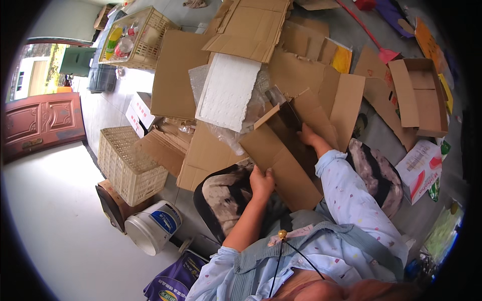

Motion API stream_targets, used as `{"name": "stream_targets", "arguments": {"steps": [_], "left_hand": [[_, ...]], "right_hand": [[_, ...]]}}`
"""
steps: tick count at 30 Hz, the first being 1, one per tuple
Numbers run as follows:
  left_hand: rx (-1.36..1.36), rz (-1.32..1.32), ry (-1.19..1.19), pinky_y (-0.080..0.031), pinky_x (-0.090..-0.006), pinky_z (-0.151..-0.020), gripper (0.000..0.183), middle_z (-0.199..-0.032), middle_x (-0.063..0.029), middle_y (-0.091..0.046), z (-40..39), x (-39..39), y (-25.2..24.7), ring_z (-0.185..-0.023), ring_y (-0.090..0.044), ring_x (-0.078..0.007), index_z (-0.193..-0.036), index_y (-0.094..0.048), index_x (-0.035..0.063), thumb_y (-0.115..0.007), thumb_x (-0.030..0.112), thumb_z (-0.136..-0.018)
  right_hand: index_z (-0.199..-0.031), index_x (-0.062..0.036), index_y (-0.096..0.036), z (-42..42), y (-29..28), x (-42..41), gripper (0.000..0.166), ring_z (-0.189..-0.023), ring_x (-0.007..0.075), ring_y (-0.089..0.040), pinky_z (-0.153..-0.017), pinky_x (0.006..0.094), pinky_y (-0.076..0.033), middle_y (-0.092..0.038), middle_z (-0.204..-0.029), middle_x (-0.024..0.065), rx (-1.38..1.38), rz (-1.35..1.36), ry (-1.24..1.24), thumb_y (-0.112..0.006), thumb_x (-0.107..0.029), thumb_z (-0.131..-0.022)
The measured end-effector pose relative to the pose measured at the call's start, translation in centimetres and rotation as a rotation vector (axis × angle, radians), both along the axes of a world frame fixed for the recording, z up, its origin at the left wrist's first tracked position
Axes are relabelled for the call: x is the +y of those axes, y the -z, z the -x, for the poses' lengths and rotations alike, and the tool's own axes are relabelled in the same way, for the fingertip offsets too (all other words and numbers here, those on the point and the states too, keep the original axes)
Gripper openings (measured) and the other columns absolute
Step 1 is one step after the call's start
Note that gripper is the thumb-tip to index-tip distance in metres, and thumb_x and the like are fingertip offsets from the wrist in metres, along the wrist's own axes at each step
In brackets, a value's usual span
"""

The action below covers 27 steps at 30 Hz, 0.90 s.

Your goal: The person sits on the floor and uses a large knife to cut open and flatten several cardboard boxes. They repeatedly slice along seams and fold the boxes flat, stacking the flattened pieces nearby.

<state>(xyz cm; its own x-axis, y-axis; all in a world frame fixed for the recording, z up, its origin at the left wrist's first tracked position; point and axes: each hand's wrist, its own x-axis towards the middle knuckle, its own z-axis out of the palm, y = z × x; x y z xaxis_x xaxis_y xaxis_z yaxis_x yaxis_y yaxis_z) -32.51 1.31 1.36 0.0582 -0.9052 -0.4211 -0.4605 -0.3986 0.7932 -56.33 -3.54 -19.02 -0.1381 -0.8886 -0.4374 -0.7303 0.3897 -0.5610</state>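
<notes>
Between my knees is a partly opened brown cardboard box [284, 171]. My left hand [262, 183] grips its left panel near the edge, with the thumb on the face of the board. Inside the box's far side, my right hand [309, 136] is at a dark, glossy panel [288, 113]; its fingers are partly hidden, so I cannot tell whether it grips that panel or the cardboard. Just beyond the box, a white foam sheet [229, 92] lies over clear bubble wrap [256, 109]. Flattened cardboard [248, 30] is stacked behind it.
Plastic crates, one holding bottles [130, 41] and another at left [131, 165], flank the cardboard. A white bucket [154, 225] lies tipped near a purple bag [175, 276]. At right are an open carton [421, 98], a printed box [418, 171] and a red dustpan-like tool [388, 55].
</notes>
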Motion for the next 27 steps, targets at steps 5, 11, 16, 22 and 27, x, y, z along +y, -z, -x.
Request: {"name": "stream_targets", "arguments": {"steps": [5,11,16,22,27], "left_hand": [[0.211,-0.001,-0.089,-0.048,-0.0332,-0.082,0.027,-0.100,-0.0185,-0.066,-1.5,-1.1,0.0,-0.096,-0.064,-0.0286,-0.107,-0.056,-0.0020,-0.059,0.001,-0.080],[0.028,0.113,-0.032,-0.045,-0.0300,-0.085,0.030,-0.104,-0.0156,-0.065,-0.7,-1.5,-1.0,-0.098,-0.062,-0.0227,-0.111,-0.055,-0.0033,-0.056,-0.003,-0.081],[0.356,0.173,-0.065,-0.044,-0.0271,-0.085,0.026,-0.105,-0.0117,-0.065,2.0,-1.6,-2.1,-0.097,-0.060,-0.0176,-0.111,-0.055,-0.0042,-0.052,-0.005,-0.085],[0.618,0.186,-0.029,-0.049,-0.0288,-0.073,0.018,-0.097,-0.0075,-0.064,2.4,-3.5,-3.1,-0.085,-0.060,-0.0155,-0.105,-0.057,-0.0015,-0.057,0.004,-0.087],[0.506,0.120,-0.231,-0.050,-0.0302,-0.074,0.024,-0.101,-0.0116,-0.063,0.8,-7.4,-3.2,-0.087,-0.061,-0.0203,-0.110,-0.054,-0.0025,-0.057,0.003,-0.087]], "right_hand": [[-0.096,0.0049,-0.058,2.5,-4.5,-2.8,0.034,-0.089,0.0350,-0.063,-0.082,0.0464,-0.046,-0.064,-0.088,0.0215,-0.363,-0.305,0.206,-0.058,-0.027,-0.087],[-0.086,0.0043,-0.051,-0.3,-15.7,-0.4,0.029,-0.055,0.0225,-0.063,-0.053,0.0396,-0.050,-0.061,-0.070,0.0178,-0.393,-0.175,0.238,-0.056,-0.025,-0.087],[-0.090,0.0032,-0.048,2.3,-23.5,7.2,0.024,-0.046,0.0153,-0.053,-0.043,0.0308,-0.044,-0.054,-0.064,0.0082,-0.514,-0.052,0.257,-0.054,-0.020,-0.089],[-0.096,0.0001,-0.049,5.6,-33.7,15.4,0.022,-0.047,0.0146,-0.051,-0.047,0.0290,-0.042,-0.054,-0.064,0.0085,-0.428,0.198,0.317,-0.057,-0.018,-0.088],[-0.100,-0.0001,-0.050,7.0,-35.3,19.6,0.028,-0.057,0.0303,-0.060,-0.054,0.0374,-0.045,-0.058,-0.069,0.0189,-0.219,0.165,0.288,-0.061,-0.020,-0.084]]}}
